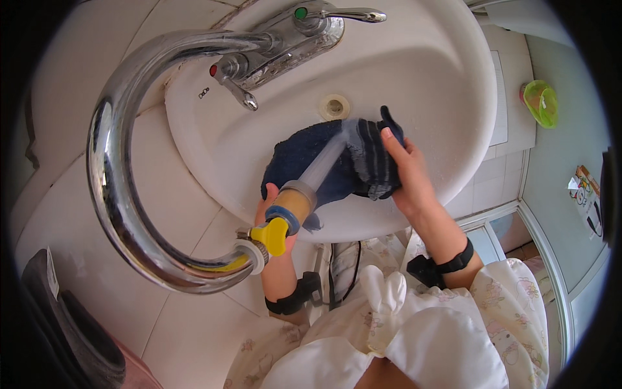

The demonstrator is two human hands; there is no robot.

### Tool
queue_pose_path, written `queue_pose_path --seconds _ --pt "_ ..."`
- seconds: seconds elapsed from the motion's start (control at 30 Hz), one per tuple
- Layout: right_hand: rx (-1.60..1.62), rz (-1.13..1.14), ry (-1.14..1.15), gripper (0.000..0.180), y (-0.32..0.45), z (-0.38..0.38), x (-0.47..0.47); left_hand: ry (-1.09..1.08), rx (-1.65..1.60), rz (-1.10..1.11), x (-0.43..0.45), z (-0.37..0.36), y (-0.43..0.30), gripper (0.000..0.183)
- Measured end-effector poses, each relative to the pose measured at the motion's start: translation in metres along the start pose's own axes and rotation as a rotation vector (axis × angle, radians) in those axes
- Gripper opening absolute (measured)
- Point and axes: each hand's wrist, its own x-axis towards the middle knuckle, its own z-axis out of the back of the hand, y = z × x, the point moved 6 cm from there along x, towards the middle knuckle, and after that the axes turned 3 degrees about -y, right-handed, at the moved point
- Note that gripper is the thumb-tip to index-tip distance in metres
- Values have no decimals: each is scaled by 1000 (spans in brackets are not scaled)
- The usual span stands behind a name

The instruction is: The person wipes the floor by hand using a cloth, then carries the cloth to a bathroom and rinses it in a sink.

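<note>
A wet dark blue cloth (311,141) with pale stripes at its right end is stretched between my two hands over the white washbasin (427,97). My right hand (410,175) grips the striped end, thumb on top. At the lower left, my left hand (272,209) holds the other end; the tap's nozzle hides part of it. Water (325,160) sprays from the filter nozzle (291,204) onto the cloth near the stripes. The nozzle, with its yellow lever (272,236), sits on the end of a curved chrome spout (112,146).
The tap has a green-marked handle (359,14) and a red-marked handle (240,95). Beyond the cloth is the drain (335,107). A yellow-green container (542,104) hangs on the right wall. Dark footwear or a similar dark item (73,330) is at the lower left.
</note>
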Motion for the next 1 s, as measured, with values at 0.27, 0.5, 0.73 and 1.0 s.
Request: queue_pose_path --seconds 0.27,0.5,0.73,1.0 --pt "437 -258 165 38 29 20 -17 598 -376 435 54 24 35 53" --pt "488 -87 241 42 66 20 -41 135 117 213 51 -23 49 49" --pt "515 -74 333 37 75 17 -42 -145 316 216 59 -44 56 45" --pt "593 -93 349 37 86 24 -48 131 263 352 60 -93 71 35"
